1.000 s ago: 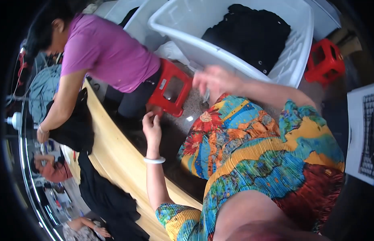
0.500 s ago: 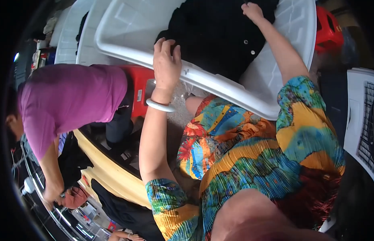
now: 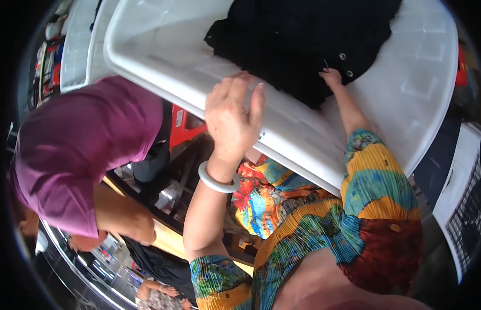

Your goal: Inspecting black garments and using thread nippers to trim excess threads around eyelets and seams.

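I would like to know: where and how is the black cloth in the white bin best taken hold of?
Probably by the edge of the black cloth beside the round metal fasteners, pinched from the near right side. There the cloth ends against the bare white bin, and the right hand is close by, so no reach across the heap seems needed.

Red plastic stool [image 3: 187, 136]: the landmark, partly covered.
Co-worker in purple shirt [image 3: 90, 150]: just left of the stool, bent forward, dark trousers beside it.
Light wood tabletop [image 3: 170, 242]: below the stool, mostly hidden.
Person in patterned top [image 3: 160, 298]: below the stool, farther off, cut by the edge.
White plastic tubs [image 3: 74, 51]: up and left of the stool.
White panel with dark grid [image 3: 451, 204]: far right of the stool.
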{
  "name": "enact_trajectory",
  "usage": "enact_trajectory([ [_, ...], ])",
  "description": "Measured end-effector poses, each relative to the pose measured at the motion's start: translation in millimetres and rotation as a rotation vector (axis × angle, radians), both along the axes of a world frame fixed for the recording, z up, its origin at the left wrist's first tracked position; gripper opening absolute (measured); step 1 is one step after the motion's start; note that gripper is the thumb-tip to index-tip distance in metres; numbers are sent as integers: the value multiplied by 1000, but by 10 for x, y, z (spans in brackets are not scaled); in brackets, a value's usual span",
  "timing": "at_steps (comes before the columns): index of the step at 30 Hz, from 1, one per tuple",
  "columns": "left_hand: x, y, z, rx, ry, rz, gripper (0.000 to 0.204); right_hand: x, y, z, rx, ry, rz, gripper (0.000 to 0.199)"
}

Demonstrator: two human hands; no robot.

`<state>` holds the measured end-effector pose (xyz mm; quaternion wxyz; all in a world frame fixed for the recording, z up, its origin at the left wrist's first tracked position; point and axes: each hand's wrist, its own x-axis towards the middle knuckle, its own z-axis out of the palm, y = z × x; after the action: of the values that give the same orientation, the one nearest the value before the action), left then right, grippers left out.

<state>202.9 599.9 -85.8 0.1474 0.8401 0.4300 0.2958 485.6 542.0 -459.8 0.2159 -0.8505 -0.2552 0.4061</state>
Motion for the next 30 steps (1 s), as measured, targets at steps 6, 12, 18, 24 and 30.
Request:
enact_trajectory([
  [6,-230,7,3,47,-94,9,14,-24,291,120,292,237,178,44],
  [12,-46,-157,-129,43,-69,72,14,-78,215,-216,10,322,-138,16],
  [18,-173,-168,-101,52,3,150,17,11,485,739,-31,442,-88,9],
  [24,-131,-270,-243,195,-35,190,15,-411,1003,1793,211,506,51,9],
  [30,-255,-792,-97,182,-11,35,15,-554,860,3341,753,887,72,10],
])
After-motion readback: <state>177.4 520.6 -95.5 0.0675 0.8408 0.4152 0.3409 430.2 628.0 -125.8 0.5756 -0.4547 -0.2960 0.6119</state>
